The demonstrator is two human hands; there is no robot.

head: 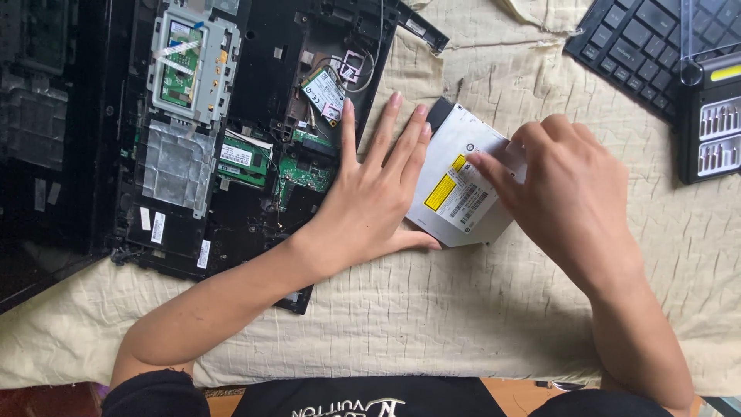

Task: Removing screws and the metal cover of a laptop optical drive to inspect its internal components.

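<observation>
Drive [461, 193] half-hidden under left hand [370, 197] and right hand [571, 193].

Matt grey metal drive [451, 197] with glossy yellow paper label [440, 193], rough cream quilted cloth [463, 309], black plastic laptop shell [270, 46]

left hand [369, 202] flat, fingers spread, across opened laptop [255, 131] edge and silver drive [463, 181] | right hand [567, 193] fingertips pressing drive's top, near yellow label | drive on cream cloth [478, 309] | keyboard [629, 46], bit case [710, 123] upper right
</observation>
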